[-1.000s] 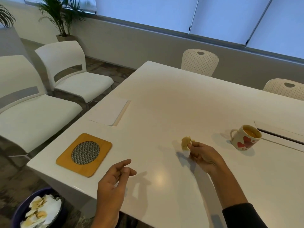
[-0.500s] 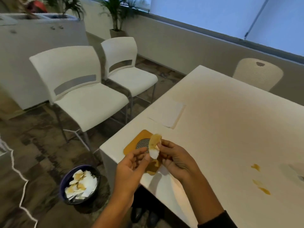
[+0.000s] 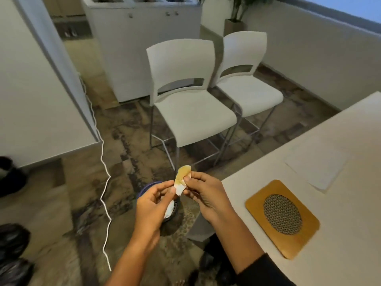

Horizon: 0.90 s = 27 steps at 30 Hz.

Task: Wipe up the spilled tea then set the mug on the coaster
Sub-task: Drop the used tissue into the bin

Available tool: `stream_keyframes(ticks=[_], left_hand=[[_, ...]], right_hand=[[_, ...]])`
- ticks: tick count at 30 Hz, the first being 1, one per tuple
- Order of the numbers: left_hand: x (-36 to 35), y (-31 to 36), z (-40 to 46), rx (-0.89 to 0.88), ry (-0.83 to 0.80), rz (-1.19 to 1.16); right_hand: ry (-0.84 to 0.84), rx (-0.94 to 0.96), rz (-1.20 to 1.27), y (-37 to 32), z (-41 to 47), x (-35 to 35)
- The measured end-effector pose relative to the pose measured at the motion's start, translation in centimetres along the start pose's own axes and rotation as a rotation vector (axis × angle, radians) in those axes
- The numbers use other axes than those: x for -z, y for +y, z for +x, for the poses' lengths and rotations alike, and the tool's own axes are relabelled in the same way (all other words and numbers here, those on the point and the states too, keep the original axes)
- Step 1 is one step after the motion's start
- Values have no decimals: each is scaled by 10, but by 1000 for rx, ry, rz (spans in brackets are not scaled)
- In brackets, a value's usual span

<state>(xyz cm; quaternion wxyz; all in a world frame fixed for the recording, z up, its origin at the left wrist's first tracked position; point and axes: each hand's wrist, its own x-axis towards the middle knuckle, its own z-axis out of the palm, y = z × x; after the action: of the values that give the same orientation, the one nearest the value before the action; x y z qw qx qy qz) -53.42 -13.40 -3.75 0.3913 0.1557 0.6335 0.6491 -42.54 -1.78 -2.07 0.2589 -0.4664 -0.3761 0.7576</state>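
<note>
A small tea-stained tissue (image 3: 181,178), yellow-brown on top and white below, is pinched between both hands, off the table's left corner. My right hand (image 3: 203,195) grips it with thumb and fingertips; my left hand (image 3: 154,200) pinches its lower white end. Both hands hover over a dark blue bin (image 3: 148,186) on the floor, mostly hidden behind them. The wooden coaster (image 3: 282,218) with a round mesh centre lies on the white table (image 3: 340,234) near its corner. The mug is out of view.
A white paper sheet (image 3: 315,168) lies on the table beyond the coaster. Two white chairs (image 3: 191,106) stand on the patterned floor to the left of the table. A white cable (image 3: 105,182) runs across the floor. Dark bags (image 3: 12,254) sit at the lower left.
My view has swung left, off the table toward the floor. Both hands carried the stained tissue from above the table out over the bin. The mug and tea spots left the view.
</note>
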Motion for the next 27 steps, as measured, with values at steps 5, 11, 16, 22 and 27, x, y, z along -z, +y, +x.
stream_keyframes(ticks=[5, 11, 16, 22, 27], left_hand=[[35, 1, 43, 22, 194, -29], [71, -3, 53, 29, 315, -39], [87, -11, 48, 44, 348, -30], [70, -1, 45, 13, 293, -3], [32, 18, 44, -65, 179, 41]], right_hand=[[64, -64, -119, 31, 69, -49], [180, -235, -372, 88, 114, -45], [159, -253, -445, 102, 101, -27], [86, -122, -397, 69, 84, -31], [25, 56, -267, 18, 58, -36]])
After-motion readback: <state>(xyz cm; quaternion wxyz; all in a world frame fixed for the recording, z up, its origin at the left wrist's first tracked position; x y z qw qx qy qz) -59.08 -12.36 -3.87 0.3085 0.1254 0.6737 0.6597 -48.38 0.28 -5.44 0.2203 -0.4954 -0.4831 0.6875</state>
